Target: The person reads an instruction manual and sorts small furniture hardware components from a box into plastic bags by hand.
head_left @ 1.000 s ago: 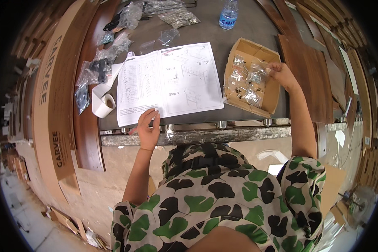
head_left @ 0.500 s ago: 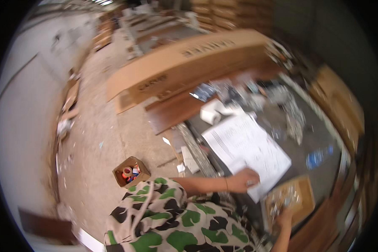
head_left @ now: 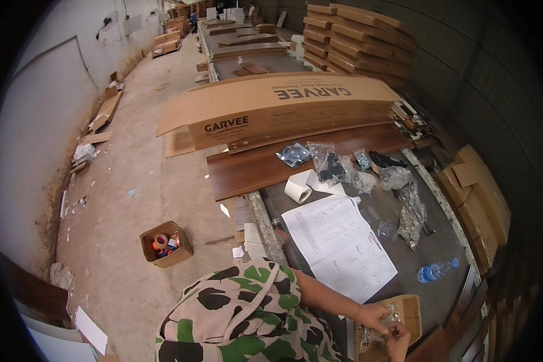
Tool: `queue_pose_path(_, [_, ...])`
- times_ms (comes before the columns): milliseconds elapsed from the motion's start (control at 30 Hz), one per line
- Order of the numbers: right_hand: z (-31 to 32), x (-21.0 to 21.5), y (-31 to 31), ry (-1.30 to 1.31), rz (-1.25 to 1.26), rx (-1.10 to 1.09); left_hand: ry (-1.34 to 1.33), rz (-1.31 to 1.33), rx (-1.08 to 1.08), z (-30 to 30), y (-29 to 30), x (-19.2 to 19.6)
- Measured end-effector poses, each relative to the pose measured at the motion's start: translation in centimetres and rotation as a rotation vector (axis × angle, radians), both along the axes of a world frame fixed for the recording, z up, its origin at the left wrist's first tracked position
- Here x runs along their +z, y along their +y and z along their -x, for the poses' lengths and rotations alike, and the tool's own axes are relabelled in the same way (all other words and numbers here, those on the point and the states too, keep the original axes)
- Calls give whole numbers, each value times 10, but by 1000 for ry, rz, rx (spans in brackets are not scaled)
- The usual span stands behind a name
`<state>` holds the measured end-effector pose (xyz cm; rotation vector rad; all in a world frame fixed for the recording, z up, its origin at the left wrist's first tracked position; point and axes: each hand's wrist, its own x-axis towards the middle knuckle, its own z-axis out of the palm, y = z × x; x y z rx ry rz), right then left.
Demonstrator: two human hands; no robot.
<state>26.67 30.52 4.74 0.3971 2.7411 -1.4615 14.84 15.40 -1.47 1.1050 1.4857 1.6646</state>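
Observation:
My left hand and my right hand meet above a small open cardboard box at the lower right. Their fingers are closed close together around a small clear plastic bag, whose contents are too small to make out. More shiny small pieces lie in the box under my hands. Beyond my left forearm, a printed instruction sheet with line drawings lies unfolded on the dark table.
A blue-capped water bottle lies right of the sheet. Farther back are a white paper roll, several hardware bags, a brown board and a long carton. A box of tape rolls stands on the floor at left.
My left hand has moved from the sheet's near edge over to the small box and joined my right hand, which has come up from among the pieces. The view has turned and sharpened.

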Motion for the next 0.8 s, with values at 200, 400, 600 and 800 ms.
queue_pose_path(200, [-14,12,-8,-15,42,-150,-498,186,-274,-8,7,8])
queue_pose_path(400, [-18,12,-32,180,314,-259,-557,124,-44,-4,5,-1])
queue_pose_path(600, [-26,-11,-57,61,747,-605,-578,102,42,0,0,0])
queue_pose_path(800, [-16,4,-69,86,730,-657,-493,49,77,-4,-1,-9])
